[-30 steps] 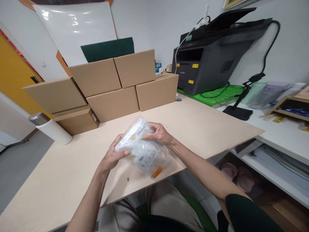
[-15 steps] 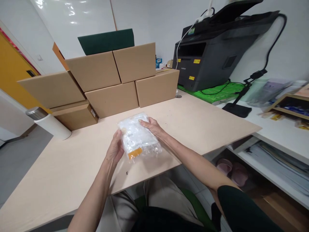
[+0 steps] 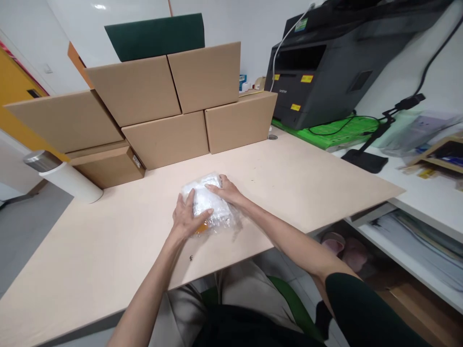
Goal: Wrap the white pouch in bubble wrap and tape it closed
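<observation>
A clear plastic packet [image 3: 213, 200] with white contents lies on the tabletop in front of me, its film crinkled and shiny. An orange patch at its near left corner is partly covered by my left hand [image 3: 186, 214]. That hand rests over the packet's left side, fingers spread and thumb stretched across the top. At the far right edge, my right hand [image 3: 227, 190] grips the packet, thumb on its upper face and fingers at the edge. What exactly is inside the packet, I cannot make out.
Stacked cardboard boxes [image 3: 164, 140] stand along the back of the table [image 3: 119, 241], topped by a dark green box [image 3: 159, 36]. A white flask [image 3: 72, 180] is at the left edge. Beyond the right side are a black printer [image 3: 311, 91] and a lamp stand [image 3: 365, 160].
The packet has come down flatter onto the table. My left hand has moved from holding its left edge to lying spread over its top. The view has shifted slightly.
</observation>
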